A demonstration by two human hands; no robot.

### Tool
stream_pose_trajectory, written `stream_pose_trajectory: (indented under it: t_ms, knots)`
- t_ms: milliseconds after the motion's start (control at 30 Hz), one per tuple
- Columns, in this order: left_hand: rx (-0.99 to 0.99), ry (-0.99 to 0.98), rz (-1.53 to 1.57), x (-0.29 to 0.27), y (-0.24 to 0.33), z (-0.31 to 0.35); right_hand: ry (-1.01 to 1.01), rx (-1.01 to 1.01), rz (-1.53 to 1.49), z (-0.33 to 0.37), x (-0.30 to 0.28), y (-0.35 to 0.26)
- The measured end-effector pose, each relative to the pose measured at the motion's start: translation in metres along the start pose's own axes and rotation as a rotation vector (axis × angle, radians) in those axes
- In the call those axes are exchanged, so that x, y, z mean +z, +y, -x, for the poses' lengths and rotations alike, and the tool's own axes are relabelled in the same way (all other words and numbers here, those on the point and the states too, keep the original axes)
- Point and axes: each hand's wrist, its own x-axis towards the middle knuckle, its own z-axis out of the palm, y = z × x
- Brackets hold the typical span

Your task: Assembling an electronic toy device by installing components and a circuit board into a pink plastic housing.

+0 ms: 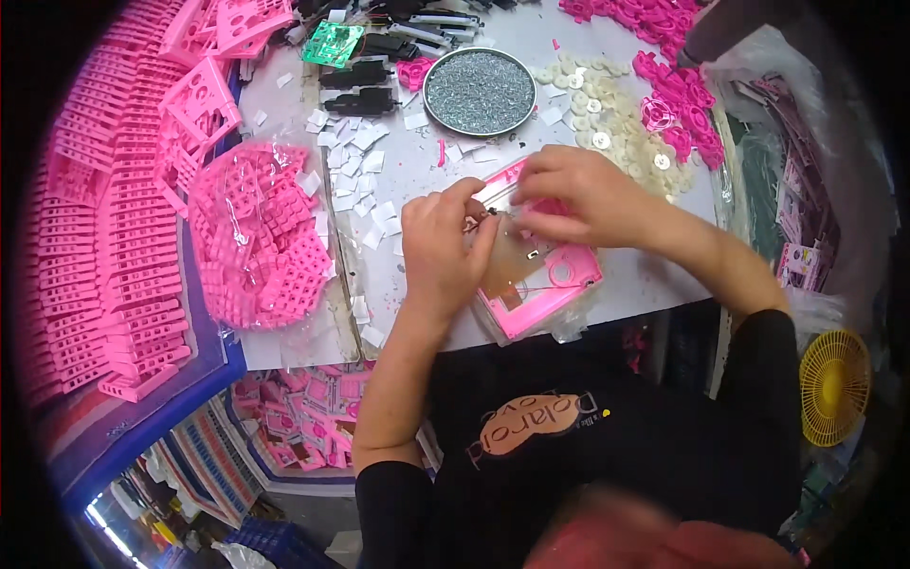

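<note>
A pink plastic toy casing [517,320] lies tilted on the white table in front of me, with a brown board, a thin red wire and a pink ring inside. My left hand [441,242] is at its left edge, thumb and forefinger pinched round a small dark part [492,211] that I cannot name. Over the casing's upper right side is my right hand [592,201], fingers bent inward and closed near that part. What they hold, if anything, is hidden. A magenta piece [548,206] shows under them.
A round dish of small screws [481,92] stands beyond the casing. Cream discs [592,104] and magenta parts [697,123] lie right; white paper squares [365,171], a bag of pink parts [261,237], black parts [360,87] and a green circuit board [332,44] lie left. Pink frames [142,256] are stacked far left.
</note>
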Motion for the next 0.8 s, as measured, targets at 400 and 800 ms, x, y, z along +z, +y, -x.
stream_pose_trajectory:
  t_ms: [400,800]
  knots:
    - [-0.235,-0.256,0.328,-0.019,-0.004,-0.014,0.214,-0.314,-0.168,-0.018,0.029,0.018]
    - [0.278,-0.032,-0.013,-0.002,-0.007,0.007,-0.136,0.247,-0.496,0.006,0.01,-0.012]
